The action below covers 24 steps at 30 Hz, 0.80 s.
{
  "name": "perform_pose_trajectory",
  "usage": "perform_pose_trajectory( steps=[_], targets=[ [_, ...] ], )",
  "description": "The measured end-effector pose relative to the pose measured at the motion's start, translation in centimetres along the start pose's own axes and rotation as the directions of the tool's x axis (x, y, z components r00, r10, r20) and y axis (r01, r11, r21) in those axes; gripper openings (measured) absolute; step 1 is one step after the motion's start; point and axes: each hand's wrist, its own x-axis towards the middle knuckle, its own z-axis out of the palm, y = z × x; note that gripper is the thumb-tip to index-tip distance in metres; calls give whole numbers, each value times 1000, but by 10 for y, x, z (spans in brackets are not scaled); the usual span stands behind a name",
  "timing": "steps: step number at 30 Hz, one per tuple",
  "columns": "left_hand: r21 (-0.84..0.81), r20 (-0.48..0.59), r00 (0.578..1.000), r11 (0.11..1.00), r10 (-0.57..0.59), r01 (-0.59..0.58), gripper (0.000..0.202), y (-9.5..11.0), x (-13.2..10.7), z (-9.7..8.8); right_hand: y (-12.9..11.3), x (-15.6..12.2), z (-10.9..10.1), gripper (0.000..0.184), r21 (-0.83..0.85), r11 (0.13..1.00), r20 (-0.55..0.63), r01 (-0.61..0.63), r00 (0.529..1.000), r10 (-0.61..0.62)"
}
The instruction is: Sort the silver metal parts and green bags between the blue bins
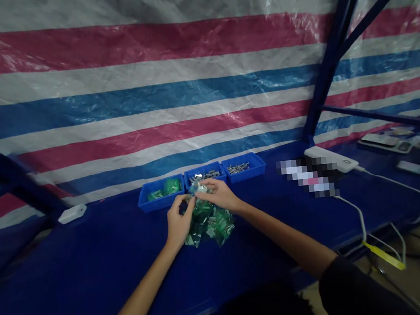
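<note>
A dark blue, smooth tabletop (94, 267) is stretching across the scene, and behind it a glossy plastic sheet (174, 96) with red, white and blue stripes is hanging in creases as a wall. Dark blue metal posts (329, 66) are framing the space at both sides. At the left a small white plastic box (72, 214) is lying near a post; at the right a long white plastic block (331, 159) is resting beside a blurred-out patch, with white cables (392, 179) running off toward the table edge, where a yellow strip (385, 255) is hanging among them. Three blue plastic bins are standing in a row along the back: the left bin (148, 208) is holding green bagged material, the middle bin (223, 175) silvery elongated pieces, the right bin (257, 168) smaller metallic pieces. In front of them a heap of green see-through plastic bags (220, 226) is lying on the tabletop, glinting, with slim pale pieces showing through. Above its back edge, before the middle bin, a small shiny see-through plastic bag (197, 186) is being held, its contents too small to tell. The left hand (179, 222) is pinching its near edge between thumb and finger, while the right hand (221, 196) is gripping it from the other side with bent fingers.
</note>
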Motion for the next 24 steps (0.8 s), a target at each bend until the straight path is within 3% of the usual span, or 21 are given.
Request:
perform_pose_trajectory(
  steps=[4,10,13,17,22,24],
  targets=[
    [-69,-71,997,997,-42,37,24,-4,3,-1,-2,2,-5,43,59,997,48,40,998,-42],
    [-103,-99,994,994,-41,31,21,-11,5,-2,2,-1,-3,38,-46,994,54,96,994,-94],
    [-69,-140,990,997,27,-37,19,-10,5,-2,4,-3,-2,28,-156,973,60,168,985,-160],
    [37,-145,968,979,203,-200,16,-8,6,-4,0,-4,-6,7,-261,923,25,285,957,-288],
    [142,-117,946,948,304,-287,12,-10,8,-7,-3,-6,-8,21,-385,838,-18,386,905,-426],
    [152,-124,944,946,305,-286,12,-10,8,-8,-2,-6,-7,17,-400,831,-20,387,903,-430]
  ],
)
